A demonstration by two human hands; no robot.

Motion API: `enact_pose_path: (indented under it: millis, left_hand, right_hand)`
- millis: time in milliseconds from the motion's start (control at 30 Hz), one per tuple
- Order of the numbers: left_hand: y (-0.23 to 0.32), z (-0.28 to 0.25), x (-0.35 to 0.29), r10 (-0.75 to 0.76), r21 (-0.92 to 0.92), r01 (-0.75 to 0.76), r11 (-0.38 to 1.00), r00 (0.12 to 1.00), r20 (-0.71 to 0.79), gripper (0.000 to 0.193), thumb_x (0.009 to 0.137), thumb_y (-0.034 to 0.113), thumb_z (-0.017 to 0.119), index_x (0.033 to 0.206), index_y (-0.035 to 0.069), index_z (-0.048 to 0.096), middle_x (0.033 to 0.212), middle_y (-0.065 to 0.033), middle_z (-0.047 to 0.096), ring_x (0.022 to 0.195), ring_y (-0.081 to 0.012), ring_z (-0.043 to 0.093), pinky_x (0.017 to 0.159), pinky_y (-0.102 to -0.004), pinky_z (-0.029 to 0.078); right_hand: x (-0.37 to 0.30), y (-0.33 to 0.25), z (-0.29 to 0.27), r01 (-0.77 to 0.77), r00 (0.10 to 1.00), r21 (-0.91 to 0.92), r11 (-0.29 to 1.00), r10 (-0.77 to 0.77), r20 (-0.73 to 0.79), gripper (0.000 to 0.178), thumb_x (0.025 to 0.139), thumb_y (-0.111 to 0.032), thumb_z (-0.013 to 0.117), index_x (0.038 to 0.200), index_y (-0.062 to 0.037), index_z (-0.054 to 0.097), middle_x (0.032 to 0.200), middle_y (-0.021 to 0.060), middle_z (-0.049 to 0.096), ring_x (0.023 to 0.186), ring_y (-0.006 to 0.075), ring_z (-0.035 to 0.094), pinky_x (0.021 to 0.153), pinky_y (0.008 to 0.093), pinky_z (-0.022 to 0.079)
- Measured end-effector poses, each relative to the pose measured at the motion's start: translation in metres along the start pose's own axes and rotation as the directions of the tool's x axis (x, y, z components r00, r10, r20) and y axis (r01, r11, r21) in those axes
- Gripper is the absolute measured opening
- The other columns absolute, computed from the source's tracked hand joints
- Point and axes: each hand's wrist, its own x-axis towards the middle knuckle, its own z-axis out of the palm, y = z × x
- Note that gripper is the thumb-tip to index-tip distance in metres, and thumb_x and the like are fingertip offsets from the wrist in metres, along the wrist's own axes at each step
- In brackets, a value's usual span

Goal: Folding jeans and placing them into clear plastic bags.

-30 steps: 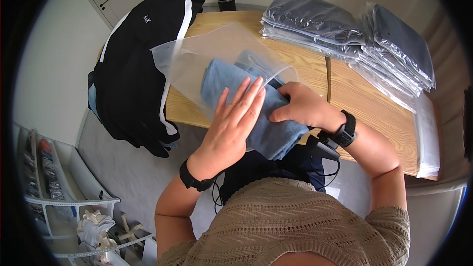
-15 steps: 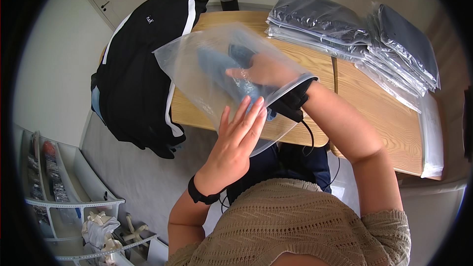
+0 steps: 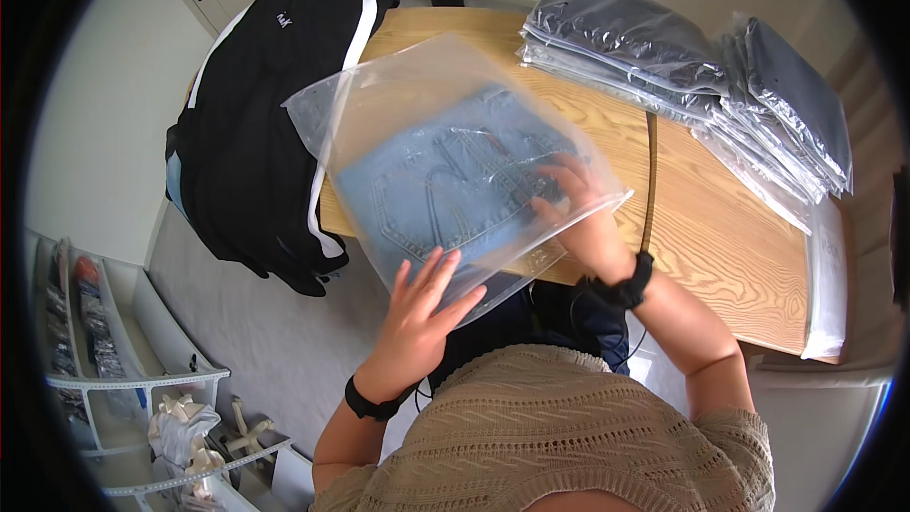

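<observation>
A translucent plastic bag [image 3: 417,76] lies over the wooden table with its mouth toward the right and near side. Inside it is a folded pair of light blue jeans [image 3: 455,180], spread fairly flat with pocket stitching showing. My left hand [image 3: 409,322] rests on the bag's near edge from outside, fingers spread, tips over the lower edge of the jeans. My right hand [image 3: 586,223] reaches in through the mouth. Its fingers are apart and slightly bent, close to the right end of the jeans, gripping nothing; the film blurs them.
Black garments with white stripes [image 3: 275,85] drape over the table's left end. Stacks of bagged dark clothes [image 3: 626,38] fill the back right of the table [image 3: 711,199], and flat clear bags [image 3: 827,275] lie at its right edge. A divided shelf [image 3: 142,381] stands low at left.
Inside the bag, the jeans have gone from bunched to spread flat. My right hand has drawn back toward the mouth, its wristband now outside. My left hand has shifted slightly left and nearer.
</observation>
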Motion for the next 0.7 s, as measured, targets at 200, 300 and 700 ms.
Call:
enact_pose_path:
  millis: [200,300,700]
  left_hand:
    - [-0.008,0.019,-0.030,-0.204,-0.153,0.153,0.976,0.891,-0.406,0.053,0.073,-0.007,0.058,0.124,0.005,0.049,0.129,-0.0191,0.043,0.121,-0.0342,0.044,0.101,-0.0451,0.034]
    - [-0.002,0.023,-0.034,-0.440,-0.126,0.441,0.888,0.741,-0.507,0.058,0.072,0.003,0.067,0.126,0.002,0.046,0.107,-0.0173,0.049,0.104,-0.0320,0.051,0.091,-0.0405,0.042]
    - [0.000,0.023,-0.064,-0.660,-0.282,0.600,0.748,0.717,-0.225,0.070,0.075,0.000,0.057,0.141,0.004,0.035,0.055,-0.0062,0.050,0.048,-0.0199,0.051,0.048,-0.0310,0.042]
  right_hand:
    - [-0.031,-0.027,-0.011,-0.777,0.553,0.627,-0.046,0.424,0.717,0.027,0.087,-0.014,0.064,0.109,-0.0012,0.055,0.101,0.0081,0.061,0.087,0.0180,0.061,0.079,0.0290,0.049]
    - [-0.025,-0.020,0.002,-0.710,0.484,0.572,-0.411,0.305,0.820,0.030,0.091,-0.014,0.060,0.116,-0.0004,0.051,0.108,0.0120,0.059,0.092,0.0228,0.061,0.084,0.0299,0.052]
    - [0.037,-0.034,0.063,-0.744,0.503,0.495,-0.449,0.112,0.857,0.029,0.088,-0.022,0.066,0.108,-0.0036,0.056,0.099,0.0100,0.060,0.088,0.0180,0.059,0.071,0.0226,0.053]
